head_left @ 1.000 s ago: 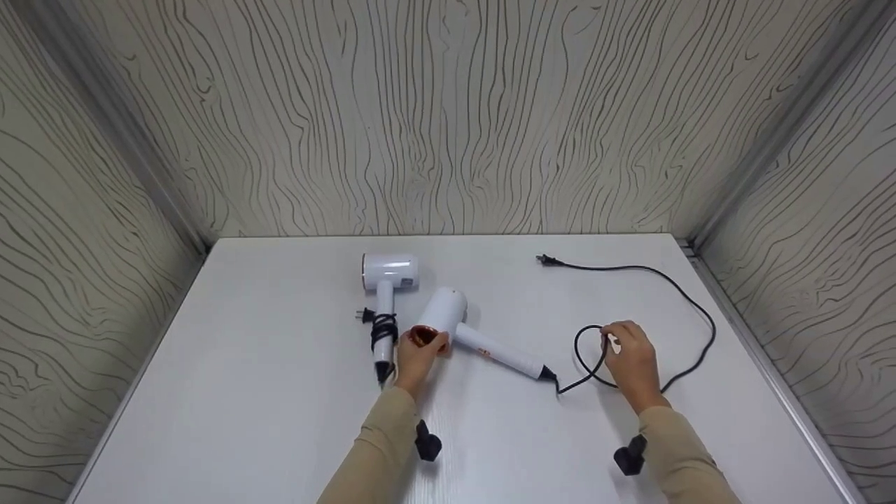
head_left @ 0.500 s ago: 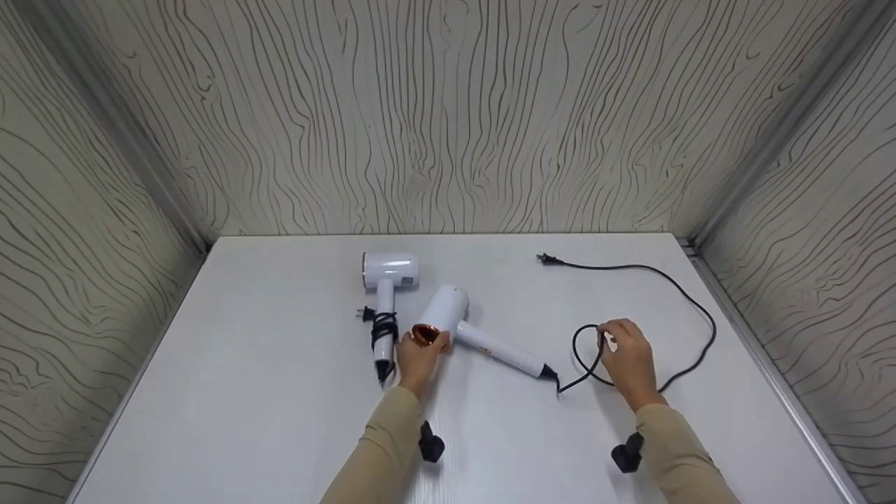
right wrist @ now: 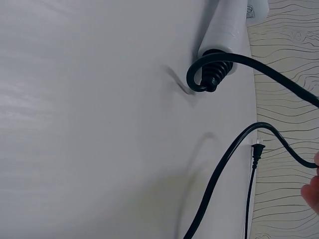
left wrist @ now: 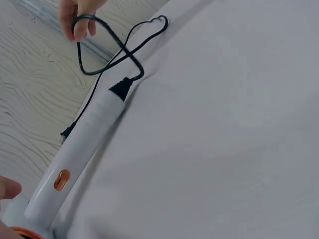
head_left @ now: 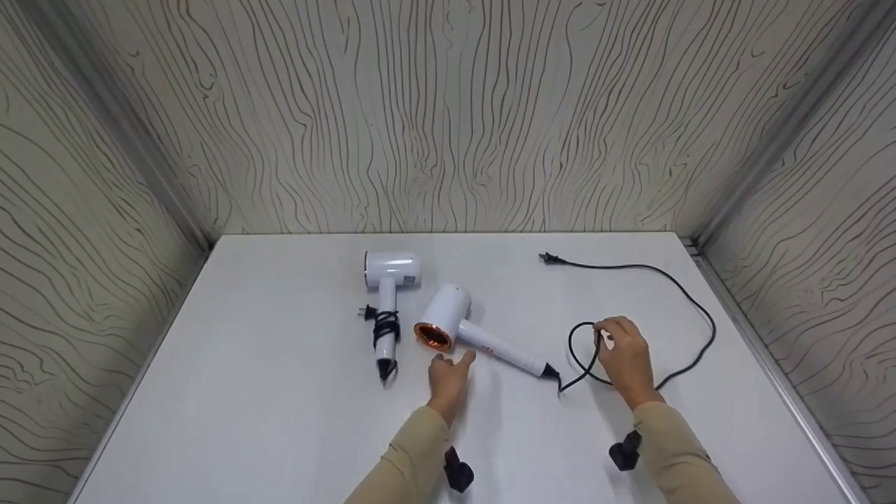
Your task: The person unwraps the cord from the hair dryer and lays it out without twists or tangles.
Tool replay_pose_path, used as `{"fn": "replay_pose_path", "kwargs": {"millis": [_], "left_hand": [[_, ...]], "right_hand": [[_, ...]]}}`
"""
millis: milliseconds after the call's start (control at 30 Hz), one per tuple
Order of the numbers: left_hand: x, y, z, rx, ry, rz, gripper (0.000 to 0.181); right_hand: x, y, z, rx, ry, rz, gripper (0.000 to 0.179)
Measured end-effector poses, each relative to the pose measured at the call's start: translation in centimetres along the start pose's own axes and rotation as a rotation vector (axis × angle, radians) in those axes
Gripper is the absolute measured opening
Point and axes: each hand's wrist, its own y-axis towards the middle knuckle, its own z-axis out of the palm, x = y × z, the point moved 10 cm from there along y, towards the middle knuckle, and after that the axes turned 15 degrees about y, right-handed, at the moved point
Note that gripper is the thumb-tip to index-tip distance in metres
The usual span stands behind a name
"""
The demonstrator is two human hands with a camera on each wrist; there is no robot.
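Observation:
A white hair dryer (head_left: 446,311) with a copper-rimmed mouth lies on the table, its handle (head_left: 507,355) slanting to the right. Just in front of that mouth is my left hand (head_left: 449,381), thumb and fingers apart and holding nothing. In the left wrist view its fingertips show at the lower left edge, beside the copper rim (left wrist: 25,232). My right hand (head_left: 626,357) pinches the dryer's black cord (head_left: 570,343) between thumb and fingers, lifting a loop of it. Only a little of this hand shows in the right wrist view.
Left of it lies a second white hair dryer (head_left: 392,269), its cord (head_left: 386,329) wound round the handle and its plug (head_left: 367,313) sticking out. The held cord's plug (head_left: 551,259) lies at the back right. Patterned walls (head_left: 434,119) border the white table (head_left: 245,392).
My left hand has let go of the hair dryer's mouth and moved right and toward me. The right hand, still pinching the cord, has shifted slightly left.

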Motion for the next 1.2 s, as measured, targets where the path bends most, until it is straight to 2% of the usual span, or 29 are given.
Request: {"fn": "replay_pose_path", "kwargs": {"millis": [133,267,367,533,600,800,967,1200], "left_hand": [[-0.5,-0.9,1.5,0.02,-0.029,0.025,0.07],[-1.2,-1.1,2.5,0.013,-0.046,0.061,0.066],[-1.9,-0.7,2.8,-0.038,-0.039,0.097,0.061],[-3.1,-0.2,3.0,-0.174,0.038,0.149,0.047],[-3.4,0.1,3.1,-0.208,0.061,0.142,0.051],[-2.9,1.4,3.5,-0.249,0.026,0.061,0.067],[-2.6,2.1,3.6,-0.289,0.091,0.019,0.069],[-2.9,1.7,3.4,-0.278,0.148,0.002,0.069]], "right_hand": [[0.2,0.1,-0.1,-0.007,-0.004,-0.005,0.017],[0.4,0.1,-0.2,-0.01,-0.002,-0.012,0.018],[0.7,0.1,-0.2,-0.006,-0.002,-0.025,0.019],[1.2,0.0,0.1,-0.004,-0.003,-0.072,0.023],[1.2,0.0,0.2,0.001,-0.002,-0.079,0.024],[1.3,-0.1,0.8,0.013,0.015,-0.057,0.023],[0.7,-0.3,1.3,0.027,0.08,0.03,0.02],[-2.3,-1.0,1.9,0.089,0.191,0.305,0.016]]}}
